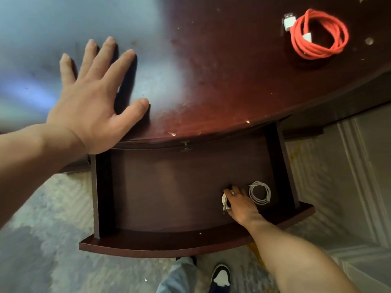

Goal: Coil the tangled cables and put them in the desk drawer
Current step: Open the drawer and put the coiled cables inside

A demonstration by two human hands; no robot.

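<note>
Two white coils are in the drawer (281, 157): one coil (259, 192) lies free, our right hand (240, 205) grips the second coil (224, 203), placing it. The red cable (319, 34) waits coiled on the counter (222, 70); our left hand (95, 98) rests flat, empty. Next: release, fetch red.

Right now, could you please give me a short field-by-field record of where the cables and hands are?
drawer: open
white coil: lying in drawer, right side
second white cable: in right hand
right hand: inside drawer, closed on second white cable
left hand: flat on desk top, fingers spread
red cable: coiled, on desk top, not yet in drawer
</note>
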